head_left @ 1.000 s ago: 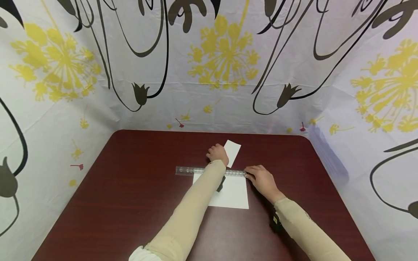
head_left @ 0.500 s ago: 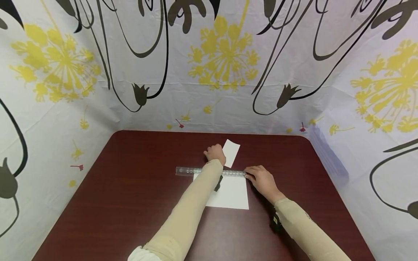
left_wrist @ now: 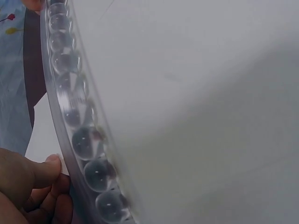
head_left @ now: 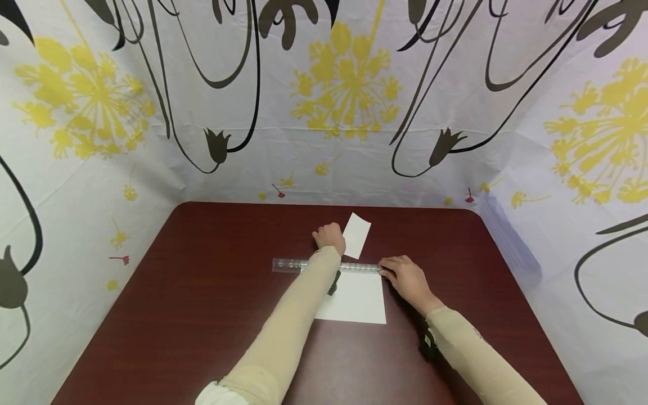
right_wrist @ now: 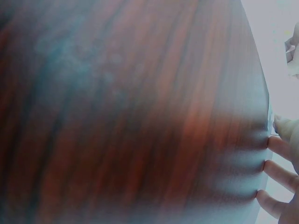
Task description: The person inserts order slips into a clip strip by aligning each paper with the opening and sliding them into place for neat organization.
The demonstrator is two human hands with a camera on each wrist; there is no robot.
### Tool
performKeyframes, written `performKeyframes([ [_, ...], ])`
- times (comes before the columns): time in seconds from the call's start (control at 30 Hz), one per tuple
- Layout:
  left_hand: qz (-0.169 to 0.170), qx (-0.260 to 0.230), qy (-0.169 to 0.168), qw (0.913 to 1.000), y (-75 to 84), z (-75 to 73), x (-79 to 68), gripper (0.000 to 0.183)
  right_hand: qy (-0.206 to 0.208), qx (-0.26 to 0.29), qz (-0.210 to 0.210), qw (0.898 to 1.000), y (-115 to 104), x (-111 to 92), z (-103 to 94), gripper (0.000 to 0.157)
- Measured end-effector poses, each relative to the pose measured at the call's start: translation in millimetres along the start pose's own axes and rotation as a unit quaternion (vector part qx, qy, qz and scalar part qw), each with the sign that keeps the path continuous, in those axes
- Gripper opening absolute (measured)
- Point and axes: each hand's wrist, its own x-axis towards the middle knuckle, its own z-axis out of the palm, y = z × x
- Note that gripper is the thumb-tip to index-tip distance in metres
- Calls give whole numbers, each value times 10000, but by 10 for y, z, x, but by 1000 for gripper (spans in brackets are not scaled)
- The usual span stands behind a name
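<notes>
A clear plastic ruler with a row of round shapes lies across the far part of a white paper sheet. Beyond the ruler a narrow paper strip slants away from me. My left hand pinches white paper between thumb and curled fingers, close beside the ruler's edge in the left wrist view. My left forearm covers part of the sheet and ruler. My right hand presses at the ruler's right end; in the right wrist view its fingertips rest spread on the tabletop.
The dark red-brown table has rounded far corners. A white cloth with yellow and dark flower prints hangs behind it and at both sides. A small dark device sits under my right wrist.
My left hand has shifted slightly left along the ruler's far side, and the paper strip has moved a little left and farther away with it. The right hand and ruler stay put.
</notes>
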Motion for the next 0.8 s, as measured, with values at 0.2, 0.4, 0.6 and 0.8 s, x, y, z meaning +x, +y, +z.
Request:
performKeyframes([
  [0.2, 152, 10, -193, 9997, -21, -25, 29, 20, 22, 5, 2, 10000, 3, 8, 7, 27],
  [0.4, 416, -138, -299, 9986, -51, -39, 54, 18, 37, 2, 1, 10000, 3, 14, 15, 27],
  [0.6, 577, -375, -368, 9969, -104, -15, 81, 22, 54, 29, 8, 10000, -4, 12, 13, 26],
  [0.8, 394, -634, -498, 9960, -129, -15, 86, 25, 60, 64, 22, 10000, -8, 8, 17, 26],
])
